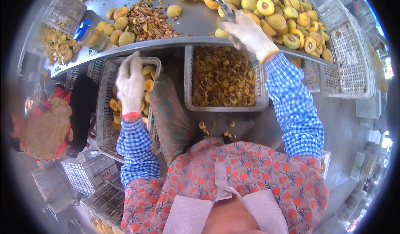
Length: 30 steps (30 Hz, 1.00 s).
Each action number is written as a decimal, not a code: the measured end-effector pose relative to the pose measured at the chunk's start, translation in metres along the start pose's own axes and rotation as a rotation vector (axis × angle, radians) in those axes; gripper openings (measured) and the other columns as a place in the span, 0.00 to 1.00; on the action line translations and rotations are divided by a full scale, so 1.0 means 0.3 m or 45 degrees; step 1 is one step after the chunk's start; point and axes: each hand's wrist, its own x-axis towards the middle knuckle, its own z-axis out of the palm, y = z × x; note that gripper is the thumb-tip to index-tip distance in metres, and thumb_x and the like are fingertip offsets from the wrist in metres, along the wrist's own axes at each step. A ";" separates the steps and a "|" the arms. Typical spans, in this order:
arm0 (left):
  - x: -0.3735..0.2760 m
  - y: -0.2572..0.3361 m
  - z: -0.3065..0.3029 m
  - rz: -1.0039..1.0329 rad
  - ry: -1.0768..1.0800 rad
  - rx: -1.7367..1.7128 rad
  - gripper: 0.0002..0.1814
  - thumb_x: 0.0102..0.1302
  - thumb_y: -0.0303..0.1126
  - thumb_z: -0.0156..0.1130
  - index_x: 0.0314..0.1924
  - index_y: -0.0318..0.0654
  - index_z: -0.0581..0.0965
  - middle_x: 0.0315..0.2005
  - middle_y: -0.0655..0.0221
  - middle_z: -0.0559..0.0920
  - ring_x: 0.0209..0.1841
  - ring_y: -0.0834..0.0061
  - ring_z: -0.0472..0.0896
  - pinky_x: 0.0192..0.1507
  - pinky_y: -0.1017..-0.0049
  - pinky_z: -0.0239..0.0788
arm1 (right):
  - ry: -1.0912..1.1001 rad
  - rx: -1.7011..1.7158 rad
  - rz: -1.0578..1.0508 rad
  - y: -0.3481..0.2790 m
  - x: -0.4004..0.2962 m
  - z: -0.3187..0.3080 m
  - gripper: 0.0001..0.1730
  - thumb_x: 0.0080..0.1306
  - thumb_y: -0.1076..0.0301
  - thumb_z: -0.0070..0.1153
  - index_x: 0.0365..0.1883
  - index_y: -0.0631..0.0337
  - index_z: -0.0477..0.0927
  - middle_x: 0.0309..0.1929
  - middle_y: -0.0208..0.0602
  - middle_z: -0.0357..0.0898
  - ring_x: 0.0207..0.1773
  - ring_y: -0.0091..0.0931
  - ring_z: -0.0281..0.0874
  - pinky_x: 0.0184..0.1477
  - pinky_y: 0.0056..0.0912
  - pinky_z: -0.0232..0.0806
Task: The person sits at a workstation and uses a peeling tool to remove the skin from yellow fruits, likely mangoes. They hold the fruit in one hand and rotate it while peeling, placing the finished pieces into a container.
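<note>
My right hand (247, 32), in a white knit glove, grips a metal hand tool (224, 7) at the near edge of a heap of yellow halved fruit (276, 20), which look like peaches or apricots. Over a plastic crate of fruit halves (156, 62) is my left hand (131, 81), also gloved; its fingers point to the table edge, and whether anything lies under them is hidden. Brown pits and scraps (150, 20) lie on the metal table (193, 21), with a lone fruit (174, 11) beside them.
Below the table edge stands a crate of dark fruit scraps (226, 109). A blue-lidded clear jar (92, 37) lies at the left of the table. Another person (47, 127) is at far left. White crates (89, 171) stand at lower left, others (353, 53) at right. Scraps (231, 123) dot the floor.
</note>
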 end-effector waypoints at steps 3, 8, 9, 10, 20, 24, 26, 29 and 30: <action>0.027 0.016 0.077 -0.050 -0.055 -0.309 0.16 0.71 0.36 0.55 0.51 0.35 0.81 0.47 0.63 0.84 0.48 0.74 0.80 0.52 0.74 0.69 | -0.024 -0.235 -0.155 -0.096 0.191 0.100 0.20 0.67 0.60 0.57 0.51 0.64 0.72 0.30 0.30 0.74 0.24 0.15 0.70 0.24 0.22 0.65; 0.042 -0.017 0.131 -0.202 -0.215 -0.849 0.14 0.75 0.35 0.51 0.49 0.34 0.80 0.47 0.68 0.84 0.48 0.78 0.81 0.48 0.77 0.72 | 0.197 -0.698 -0.411 -0.112 0.560 0.298 0.23 0.61 0.56 0.56 0.50 0.61 0.77 0.48 0.53 0.80 0.54 0.40 0.79 0.57 0.42 0.70; 0.045 -0.034 0.123 -0.180 -0.204 -0.853 0.14 0.75 0.34 0.51 0.50 0.34 0.80 0.46 0.68 0.84 0.46 0.79 0.81 0.47 0.78 0.73 | 0.188 -0.739 -0.399 -0.129 0.597 0.329 0.22 0.62 0.57 0.55 0.51 0.61 0.77 0.51 0.53 0.79 0.57 0.41 0.78 0.58 0.42 0.69; 0.045 -0.037 0.117 -0.217 -0.170 -0.875 0.14 0.75 0.33 0.51 0.50 0.34 0.80 0.46 0.68 0.84 0.45 0.79 0.81 0.47 0.78 0.73 | 0.183 -0.782 -0.382 -0.140 0.633 0.350 0.22 0.64 0.58 0.54 0.52 0.61 0.77 0.54 0.54 0.77 0.59 0.41 0.76 0.60 0.42 0.68; 0.143 0.037 0.102 -0.168 -0.125 -0.746 0.27 0.70 0.33 0.57 0.69 0.48 0.68 0.59 0.65 0.76 0.38 0.83 0.77 0.33 0.81 0.72 | -0.356 0.334 -0.049 -0.130 0.464 0.245 0.25 0.67 0.42 0.58 0.41 0.58 0.78 0.25 0.25 0.75 0.21 0.14 0.69 0.21 0.16 0.59; 0.139 0.084 0.195 -0.033 -0.524 -0.836 0.33 0.66 0.36 0.63 0.70 0.48 0.66 0.59 0.64 0.76 0.39 0.84 0.76 0.33 0.83 0.69 | -0.581 0.618 0.097 -0.167 0.158 0.200 0.28 0.70 0.37 0.50 0.41 0.56 0.78 0.24 0.23 0.74 0.17 0.10 0.66 0.12 0.09 0.52; 0.089 0.112 0.224 -0.112 -0.637 -0.807 0.27 0.67 0.35 0.63 0.66 0.44 0.70 0.54 0.66 0.78 0.44 0.81 0.79 0.34 0.82 0.73 | -0.517 0.425 0.196 -0.166 0.069 0.172 0.29 0.71 0.37 0.46 0.41 0.56 0.77 0.24 0.23 0.74 0.18 0.11 0.67 0.13 0.09 0.53; 0.023 0.109 0.268 -0.164 -0.607 -0.985 0.20 0.68 0.34 0.61 0.59 0.41 0.73 0.47 0.66 0.80 0.45 0.77 0.81 0.33 0.78 0.78 | -0.338 0.660 0.254 -0.114 -0.035 0.150 0.30 0.71 0.37 0.46 0.43 0.59 0.74 0.24 0.26 0.74 0.18 0.14 0.69 0.15 0.11 0.56; 0.006 0.105 0.277 -0.261 -0.553 -1.275 0.16 0.69 0.33 0.60 0.55 0.39 0.73 0.45 0.64 0.80 0.46 0.72 0.82 0.33 0.74 0.80 | -0.275 0.805 0.239 -0.101 -0.062 0.157 0.30 0.71 0.37 0.46 0.44 0.59 0.73 0.25 0.27 0.74 0.18 0.14 0.70 0.15 0.12 0.57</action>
